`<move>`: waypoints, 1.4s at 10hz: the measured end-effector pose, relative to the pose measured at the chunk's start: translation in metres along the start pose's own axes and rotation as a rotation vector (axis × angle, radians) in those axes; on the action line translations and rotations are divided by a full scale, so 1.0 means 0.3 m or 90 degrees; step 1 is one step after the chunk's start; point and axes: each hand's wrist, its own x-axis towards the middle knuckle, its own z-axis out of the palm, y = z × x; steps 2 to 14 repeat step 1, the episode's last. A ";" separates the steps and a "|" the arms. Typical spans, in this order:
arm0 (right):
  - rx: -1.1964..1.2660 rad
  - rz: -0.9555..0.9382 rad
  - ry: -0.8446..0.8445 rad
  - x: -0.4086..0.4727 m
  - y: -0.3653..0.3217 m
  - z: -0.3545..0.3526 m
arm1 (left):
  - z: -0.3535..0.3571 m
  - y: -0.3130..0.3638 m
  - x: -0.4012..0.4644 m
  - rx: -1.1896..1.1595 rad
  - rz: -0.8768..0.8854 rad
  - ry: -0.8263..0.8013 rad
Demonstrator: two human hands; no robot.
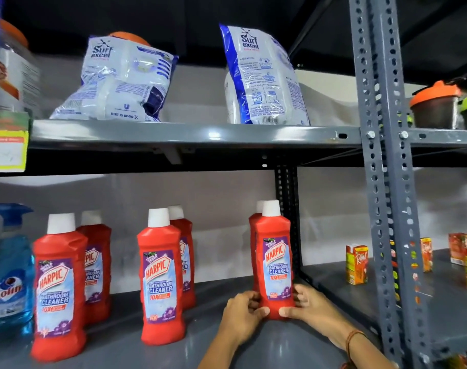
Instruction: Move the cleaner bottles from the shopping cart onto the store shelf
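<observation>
A red Harpic bathroom cleaner bottle (275, 259) with a white cap stands upright on the grey lower shelf (227, 344), at its right end. My left hand (241, 316) and my right hand (311, 306) both grip its base from either side. Another red bottle (253, 230) stands directly behind it, mostly hidden. Two more pairs of the same bottles stand to the left, one pair in the middle (160, 278) and one further left (59, 286). The shopping cart is out of view.
A blue Colin spray bottle (10, 272) stands at the far left. Surf Excel packs (261, 78) lie on the upper shelf (195, 134). A perforated grey upright (387, 209) borders the bay on the right; juice cartons (356, 265) sit in the neighbouring bay.
</observation>
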 end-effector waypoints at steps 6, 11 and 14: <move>0.004 0.015 0.015 0.006 -0.002 -0.015 | -0.011 0.018 -0.023 -0.047 -0.019 -0.015; 0.004 0.015 0.015 0.006 -0.002 -0.015 | -0.011 0.018 -0.023 -0.047 -0.019 -0.015; 0.004 0.015 0.015 0.006 -0.002 -0.015 | -0.011 0.018 -0.023 -0.047 -0.019 -0.015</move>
